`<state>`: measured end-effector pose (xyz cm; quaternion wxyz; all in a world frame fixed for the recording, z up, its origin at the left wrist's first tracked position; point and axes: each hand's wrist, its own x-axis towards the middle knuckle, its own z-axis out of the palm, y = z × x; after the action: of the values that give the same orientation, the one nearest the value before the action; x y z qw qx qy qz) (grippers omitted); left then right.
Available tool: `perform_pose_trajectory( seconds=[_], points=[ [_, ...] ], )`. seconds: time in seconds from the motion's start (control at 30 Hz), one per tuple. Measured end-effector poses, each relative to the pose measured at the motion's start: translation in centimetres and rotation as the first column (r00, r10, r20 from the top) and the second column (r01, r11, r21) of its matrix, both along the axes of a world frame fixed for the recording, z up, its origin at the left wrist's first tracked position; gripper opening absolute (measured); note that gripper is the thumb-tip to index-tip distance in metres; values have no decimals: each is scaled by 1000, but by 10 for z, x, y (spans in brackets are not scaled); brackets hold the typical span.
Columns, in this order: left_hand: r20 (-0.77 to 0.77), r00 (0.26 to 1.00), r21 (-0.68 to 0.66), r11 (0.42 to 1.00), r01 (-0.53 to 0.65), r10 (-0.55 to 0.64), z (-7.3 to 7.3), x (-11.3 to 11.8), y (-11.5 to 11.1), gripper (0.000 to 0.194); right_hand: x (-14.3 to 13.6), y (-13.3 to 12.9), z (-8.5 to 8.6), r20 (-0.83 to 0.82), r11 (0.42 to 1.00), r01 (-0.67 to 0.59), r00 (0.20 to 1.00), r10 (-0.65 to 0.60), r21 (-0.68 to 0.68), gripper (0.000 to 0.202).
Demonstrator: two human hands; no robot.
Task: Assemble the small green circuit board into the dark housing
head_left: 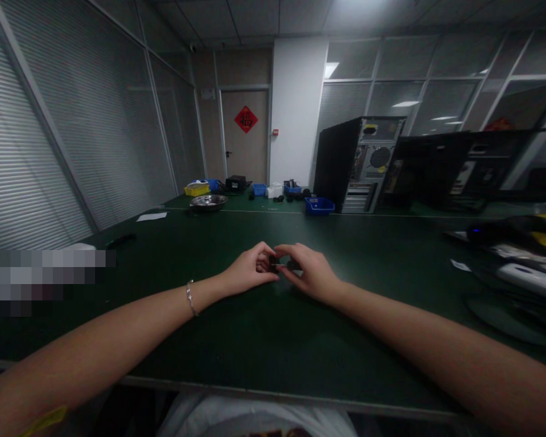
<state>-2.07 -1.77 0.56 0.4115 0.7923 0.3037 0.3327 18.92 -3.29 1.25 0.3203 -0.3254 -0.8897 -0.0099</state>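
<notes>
Over the middle of the green tabletop, my left hand and my right hand meet almost fingertip to fingertip. The left fingers are curled round a small dark piece, mostly hidden by the hand. A thin pale rod-like part shows between the fingertips. It runs toward a dark end inside my right hand, whose thumb and fingers close about it. Both items are too small and dim to name. A bracelet circles my left wrist.
At the back stand a metal bowl, a yellow bin, a blue bin and a tall computer case. White paper lies at left. Cables and devices crowd the right side.
</notes>
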Motion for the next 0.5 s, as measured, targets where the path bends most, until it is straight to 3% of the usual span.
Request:
perform_pose_trajectory(
  seconds=[0.5],
  points=[
    [81, 997, -31, 1000, 5, -2, -9, 1, 6, 38, 0, 3, -4, 75, 996, 51, 996, -56, 78, 35]
  ],
)
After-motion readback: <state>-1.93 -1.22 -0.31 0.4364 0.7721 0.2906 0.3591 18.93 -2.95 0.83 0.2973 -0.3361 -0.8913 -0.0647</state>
